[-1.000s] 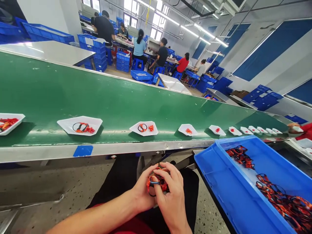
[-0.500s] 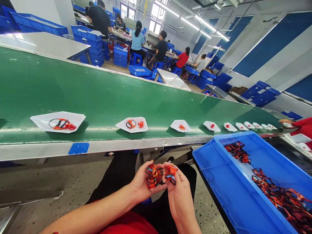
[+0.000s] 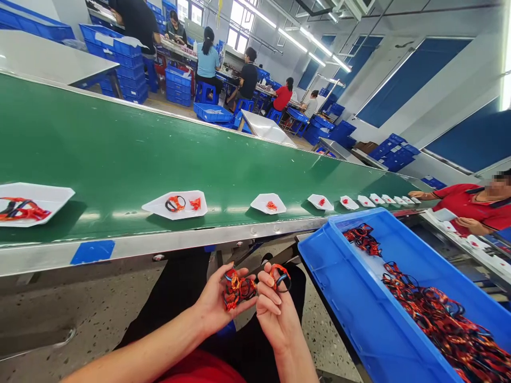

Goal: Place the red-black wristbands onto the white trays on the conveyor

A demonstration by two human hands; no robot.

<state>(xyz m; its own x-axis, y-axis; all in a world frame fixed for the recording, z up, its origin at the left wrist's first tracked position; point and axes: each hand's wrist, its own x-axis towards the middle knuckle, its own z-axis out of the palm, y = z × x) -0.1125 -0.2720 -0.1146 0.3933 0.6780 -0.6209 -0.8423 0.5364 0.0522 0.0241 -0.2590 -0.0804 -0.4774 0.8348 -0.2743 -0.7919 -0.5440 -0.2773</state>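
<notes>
My left hand [image 3: 211, 306] is palm up and cups a tangled bunch of red, orange and black wire loops [image 3: 238, 291]. Beside it, my right hand [image 3: 279, 319] pinches a single wire loop [image 3: 282, 279] with a bluish section between thumb and fingertips, apart from the bunch. Both hands are over my lap, in front of the green conveyor belt [image 3: 131, 143]. On the belt, a white tray [image 3: 155, 205] carries a wire loop and a small red piece. To its right, another white tray [image 3: 258, 203] has only small red pieces visible.
A large blue bin [image 3: 339, 276] with piles of wire loops stands at my right. Further white trays [image 3: 315, 201] line the belt towards a co-worker in red [image 3: 459, 205]. At far left, one tray [image 3: 59, 198] holds wire. The belt's metal edge [image 3: 159, 247] runs before my knees.
One wire loop now shows clearly in my right hand, separated from the bunch. The trays have shifted left along the belt. The view has turned right, bringing more of the co-worker into sight.
</notes>
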